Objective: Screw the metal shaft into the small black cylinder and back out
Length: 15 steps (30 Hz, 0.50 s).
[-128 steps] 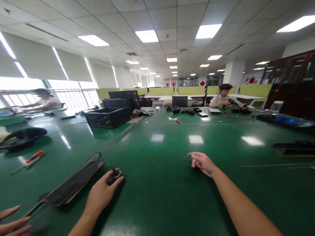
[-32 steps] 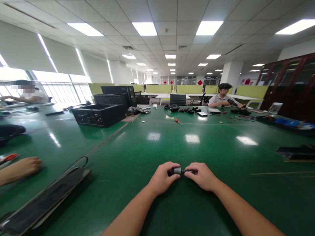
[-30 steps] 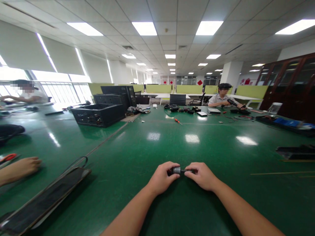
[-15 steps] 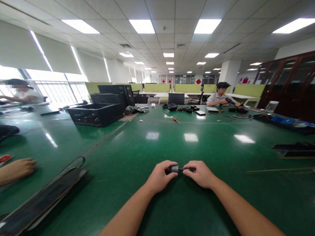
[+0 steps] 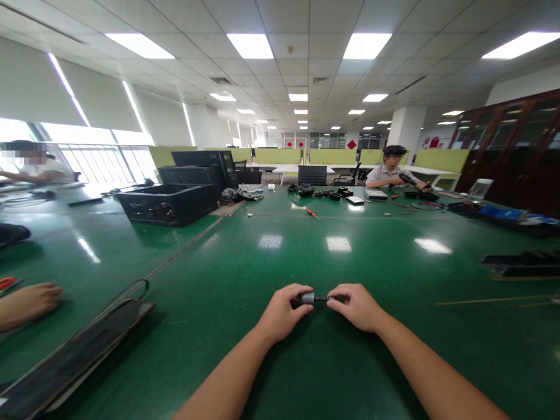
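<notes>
Low over the green table (image 5: pixel 227 361), my left hand (image 5: pixel 284 309) pinches a small silver-and-black cylinder (image 5: pixel 308 298), perhaps a small motor, between thumb and fingers. A thin dark shaft (image 5: pixel 321 299) runs from it to the right. My right hand (image 5: pixel 356 306) is closed at the shaft's far end, thumb against fingertips. What lies inside the right fingers is mostly hidden. The part lies level between both hands.
An orange screwdriver (image 5: pixel 312 214) lies farther back. At left are a long dark panel (image 5: pixel 83 356) and another person's hand (image 5: pixel 32 306). A black metal case (image 5: pixel 170 204) stands back left. Thin rods (image 5: pixel 481 302) and black trays (image 5: pixel 520 263) lie right. A co-worker (image 5: pixel 391 175) sits opposite.
The right hand has moved slightly right relative to the left, so a little more of the shaft seems to show. Both hands keep their grip; the view has shifted slightly.
</notes>
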Motion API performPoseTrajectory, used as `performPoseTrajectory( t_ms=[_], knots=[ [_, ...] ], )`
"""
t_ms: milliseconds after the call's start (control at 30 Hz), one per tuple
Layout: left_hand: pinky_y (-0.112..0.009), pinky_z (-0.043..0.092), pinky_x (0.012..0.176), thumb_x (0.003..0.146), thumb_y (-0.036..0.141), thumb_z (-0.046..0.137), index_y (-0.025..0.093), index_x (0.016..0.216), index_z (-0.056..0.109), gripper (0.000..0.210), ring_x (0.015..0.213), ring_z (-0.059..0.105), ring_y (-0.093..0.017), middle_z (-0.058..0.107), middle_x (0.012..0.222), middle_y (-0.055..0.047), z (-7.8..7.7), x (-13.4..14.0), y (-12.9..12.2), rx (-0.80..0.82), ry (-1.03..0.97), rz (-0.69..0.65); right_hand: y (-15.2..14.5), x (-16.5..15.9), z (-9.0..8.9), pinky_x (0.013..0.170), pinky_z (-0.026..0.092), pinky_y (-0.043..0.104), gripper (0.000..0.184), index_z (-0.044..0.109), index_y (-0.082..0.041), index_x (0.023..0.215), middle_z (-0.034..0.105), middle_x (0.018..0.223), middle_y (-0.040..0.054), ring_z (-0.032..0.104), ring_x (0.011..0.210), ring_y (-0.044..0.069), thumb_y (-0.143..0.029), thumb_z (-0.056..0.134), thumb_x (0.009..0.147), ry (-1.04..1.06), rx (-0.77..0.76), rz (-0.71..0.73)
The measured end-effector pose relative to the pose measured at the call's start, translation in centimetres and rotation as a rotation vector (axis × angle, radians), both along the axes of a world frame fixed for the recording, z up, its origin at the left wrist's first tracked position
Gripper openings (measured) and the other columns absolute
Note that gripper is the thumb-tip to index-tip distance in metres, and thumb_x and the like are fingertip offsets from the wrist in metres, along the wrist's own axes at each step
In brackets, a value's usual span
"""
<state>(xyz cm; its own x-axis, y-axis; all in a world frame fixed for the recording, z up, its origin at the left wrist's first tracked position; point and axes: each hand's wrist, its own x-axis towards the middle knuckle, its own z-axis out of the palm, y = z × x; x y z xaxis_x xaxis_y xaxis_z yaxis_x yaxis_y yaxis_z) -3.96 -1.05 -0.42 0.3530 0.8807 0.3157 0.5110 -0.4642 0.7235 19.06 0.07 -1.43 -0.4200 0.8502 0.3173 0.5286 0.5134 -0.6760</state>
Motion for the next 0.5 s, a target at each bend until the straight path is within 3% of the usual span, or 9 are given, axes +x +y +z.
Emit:
performPoseTrajectory(
  t_ms=[500],
  knots=[
    [-0.036, 0.046, 0.092, 0.074, 0.016, 0.071, 0.028, 0.106, 0.069, 0.034, 0.099, 0.06, -0.021, 0.068, 0.102, -0.002, -0.07, -0.84, 0.35, 0.13, 0.046, 0.046, 0.24, 0.64, -0.08, 0.062, 0.04, 0.026, 0.019, 0.075, -0.021, 0.088, 0.069, 0.077, 0.0026, 0.057, 0.066, 0.016, -0.034, 0.062, 0.083, 0.008, -0.013, -0.008]
  ],
)
